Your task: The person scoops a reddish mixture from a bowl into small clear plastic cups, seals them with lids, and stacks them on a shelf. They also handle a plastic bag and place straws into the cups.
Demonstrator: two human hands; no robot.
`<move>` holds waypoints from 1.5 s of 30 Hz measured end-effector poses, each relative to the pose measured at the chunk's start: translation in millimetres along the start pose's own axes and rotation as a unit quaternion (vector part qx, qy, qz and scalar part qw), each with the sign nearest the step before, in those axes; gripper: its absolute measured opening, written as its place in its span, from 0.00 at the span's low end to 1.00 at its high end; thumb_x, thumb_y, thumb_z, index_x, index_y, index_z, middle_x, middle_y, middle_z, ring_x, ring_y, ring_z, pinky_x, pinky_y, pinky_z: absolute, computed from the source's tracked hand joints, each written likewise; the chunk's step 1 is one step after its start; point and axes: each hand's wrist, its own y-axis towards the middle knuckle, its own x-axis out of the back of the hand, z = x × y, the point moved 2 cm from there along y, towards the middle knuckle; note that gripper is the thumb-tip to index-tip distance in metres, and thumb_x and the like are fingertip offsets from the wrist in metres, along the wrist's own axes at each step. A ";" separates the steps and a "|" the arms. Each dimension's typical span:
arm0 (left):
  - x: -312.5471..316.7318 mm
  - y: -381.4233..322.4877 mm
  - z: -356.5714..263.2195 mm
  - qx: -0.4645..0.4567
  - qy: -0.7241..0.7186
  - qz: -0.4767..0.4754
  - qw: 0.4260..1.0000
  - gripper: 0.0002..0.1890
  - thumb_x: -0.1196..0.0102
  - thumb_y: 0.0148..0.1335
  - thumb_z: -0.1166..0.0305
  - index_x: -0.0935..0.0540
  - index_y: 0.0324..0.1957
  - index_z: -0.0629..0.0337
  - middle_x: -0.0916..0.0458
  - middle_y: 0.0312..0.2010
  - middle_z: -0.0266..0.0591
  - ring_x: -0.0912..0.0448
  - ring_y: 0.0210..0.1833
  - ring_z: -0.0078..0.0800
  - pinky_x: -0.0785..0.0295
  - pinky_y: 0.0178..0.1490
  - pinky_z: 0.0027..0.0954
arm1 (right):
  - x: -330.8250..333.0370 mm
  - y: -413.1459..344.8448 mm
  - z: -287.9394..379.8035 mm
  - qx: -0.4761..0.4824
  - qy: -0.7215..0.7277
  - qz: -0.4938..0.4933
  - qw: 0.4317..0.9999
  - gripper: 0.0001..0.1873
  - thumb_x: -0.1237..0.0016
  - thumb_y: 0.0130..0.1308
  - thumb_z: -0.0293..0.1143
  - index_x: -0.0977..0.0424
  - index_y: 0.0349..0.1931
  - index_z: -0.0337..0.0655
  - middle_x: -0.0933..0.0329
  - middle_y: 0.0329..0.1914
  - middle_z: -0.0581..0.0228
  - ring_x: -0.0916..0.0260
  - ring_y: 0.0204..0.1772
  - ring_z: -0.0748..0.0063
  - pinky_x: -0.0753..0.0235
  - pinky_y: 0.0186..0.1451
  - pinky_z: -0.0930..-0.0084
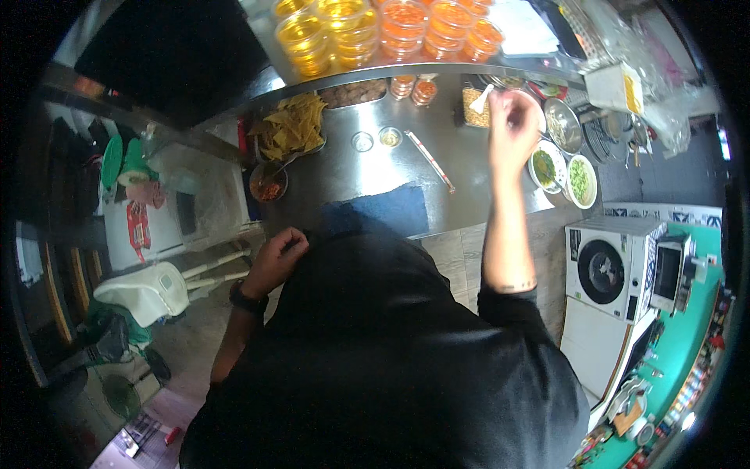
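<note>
My right hand is blurred and reaches over the far right of the steel counter. Its fingertips are at the handle end of a white spoon, which lies over a container of peanuts; whether they grip it is unclear. Beside the wrist are a white bowl of green leaves in liquid and a bowl of chopped green vegetable. Off the counter's near edge, my left hand hangs loosely curled with nothing visible in it. Two small clear cups and a slim paper-wrapped stick lie mid-counter.
A dark blue cloth lies at the near edge. Yellow crisp sheets fill a tray at left, with a bowl of red chili sauce before it. Stacked lidded cups stand on the overhead shelf. A metal bowl sits far right.
</note>
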 end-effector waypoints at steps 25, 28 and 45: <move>-86.4 259.6 139.9 -0.235 0.186 -0.183 0.936 0.28 0.23 0.60 0.67 0.19 0.61 0.59 0.23 0.61 0.52 0.22 0.64 0.55 0.24 0.66 0.50 | 22.0 -282.1 -102.0 0.006 0.062 0.521 0.851 0.10 0.32 0.71 0.37 0.14 0.45 0.43 0.10 0.45 0.59 0.12 0.46 0.63 0.14 0.50 0.66; -87.9 258.4 139.0 -0.218 0.166 -0.191 0.943 0.30 0.22 0.60 0.65 0.18 0.62 0.59 0.22 0.60 0.52 0.22 0.63 0.55 0.23 0.67 0.50 | -9.2 -206.7 -111.4 -0.097 -0.058 0.446 0.888 0.08 0.32 0.70 0.34 0.14 0.42 0.40 0.12 0.43 0.61 0.15 0.42 0.69 0.16 0.48 0.70; -79.5 231.8 125.0 -0.232 0.250 -0.207 0.917 0.28 0.20 0.55 0.66 0.15 0.57 0.61 0.18 0.59 0.50 0.23 0.63 0.55 0.27 0.67 0.52 | -73.8 -119.1 -93.7 -0.081 -0.045 0.362 0.928 0.12 0.32 0.71 0.35 0.14 0.48 0.38 0.16 0.41 0.65 0.21 0.41 0.76 0.20 0.47 0.73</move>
